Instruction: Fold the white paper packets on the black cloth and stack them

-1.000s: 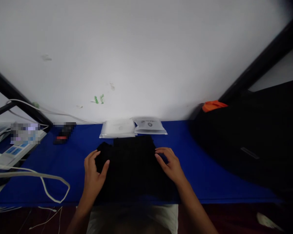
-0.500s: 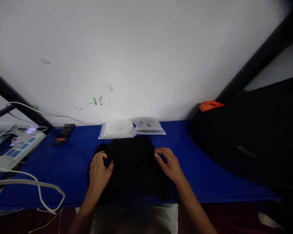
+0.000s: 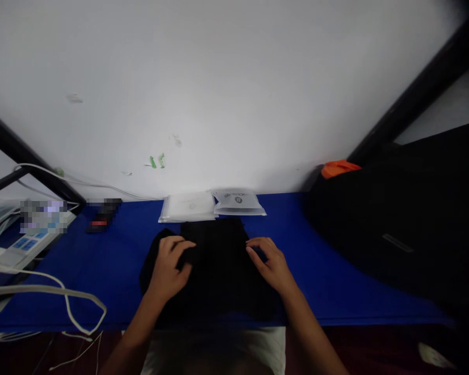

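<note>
A black cloth (image 3: 219,271), perhaps a folded garment, lies on the blue table surface in front of me. Its folds are hard to make out in the dark fabric. My left hand (image 3: 174,265) rests over its left part, thumb and fingers apart and curved. Left of that hand a bunched portion of the cloth sticks out. At the right edge, my right hand (image 3: 271,263) has its thumb and fingertips close together on the cloth, blue showing through the loop they form. Just behind the cloth are a stack of whitish plastic bags (image 3: 189,207) and a translucent zip bag (image 3: 240,203) with printing.
A white power strip (image 3: 35,239) with cables stands at the left, and a loose white cable (image 3: 66,294) loops over the blue table (image 3: 113,281). A dark, partly blurred object (image 3: 103,216) lies nearby. A large black bag (image 3: 394,224) with something orange (image 3: 339,168) fills the right side.
My left hand has shifted right across the cloth, and its fingers have spread farther from the thumb. My right hand stays at the right edge.
</note>
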`<state>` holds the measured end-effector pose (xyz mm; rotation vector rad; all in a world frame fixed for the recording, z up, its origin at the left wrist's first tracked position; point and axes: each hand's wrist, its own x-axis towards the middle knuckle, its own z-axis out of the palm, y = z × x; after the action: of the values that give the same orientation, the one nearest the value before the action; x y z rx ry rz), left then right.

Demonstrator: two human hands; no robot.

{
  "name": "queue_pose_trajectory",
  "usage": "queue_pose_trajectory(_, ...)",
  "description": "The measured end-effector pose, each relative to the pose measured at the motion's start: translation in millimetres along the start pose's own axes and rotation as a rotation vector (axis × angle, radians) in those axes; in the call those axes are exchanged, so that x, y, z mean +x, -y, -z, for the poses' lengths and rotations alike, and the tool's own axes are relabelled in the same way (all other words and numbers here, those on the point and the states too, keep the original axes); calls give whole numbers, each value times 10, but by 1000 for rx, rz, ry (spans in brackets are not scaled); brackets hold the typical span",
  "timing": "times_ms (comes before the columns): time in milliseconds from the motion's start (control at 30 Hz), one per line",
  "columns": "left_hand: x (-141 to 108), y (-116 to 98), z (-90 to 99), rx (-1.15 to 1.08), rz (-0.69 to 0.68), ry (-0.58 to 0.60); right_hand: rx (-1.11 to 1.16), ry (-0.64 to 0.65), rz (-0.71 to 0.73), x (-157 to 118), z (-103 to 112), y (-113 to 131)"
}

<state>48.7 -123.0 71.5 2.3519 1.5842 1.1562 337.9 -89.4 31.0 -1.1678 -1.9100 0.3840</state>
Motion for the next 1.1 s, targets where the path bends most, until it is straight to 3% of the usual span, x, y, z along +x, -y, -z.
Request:
queue_pose_trajectory(67, 44, -99, -86, 5, -115, 253, 12, 19, 8, 1, 7, 12)
queue_pose_trajectory(133, 85, -177, -216, 57, -181, 400, 34, 65, 32, 1, 17, 47)
queue_pose_trajectory(300, 247, -269, -394, 212, -180, 407, 41, 242, 137, 33, 29, 238)
queue_pose_trajectory(433, 388, -304, -205, -68, -201, 356, -101, 304, 257, 121, -15, 369)
queue_pose_trajectory(533, 507, -225, -15, -394, -245, 568, -122, 349, 372, 174, -57, 394)
queue_pose_trajectory(600, 618, -57, 43, -450, -225, 687, -89, 399, 436, 181, -77, 400)
queue_pose_trajectory(633, 684, 64, 43, -398, -189, 678, -77, 419, 450, 177, -86, 408)
queue_pose_trajectory(700, 822, 355, -2, -51, -33, 448, -70, 457, 443, 158, -102, 436)
queue_pose_trajectory(733, 887, 510, -37, 32, 11, 388, -76, 480, 425, 146, -109, 457)
queue_pose_trajectory(867, 1057, 995, -143, 180, 52, 356, -123, 567, 309, 87, -130, 537)
queue_pose_trajectory(967, 1073, 1111, -137, 209, -11, 376, -158, 611, 257, 40, -127, 561)
queue_pose_trajectory(1100, 988, 1023, -50, 204, -112, 345, -188, 647, 240, 10, -107, 561)
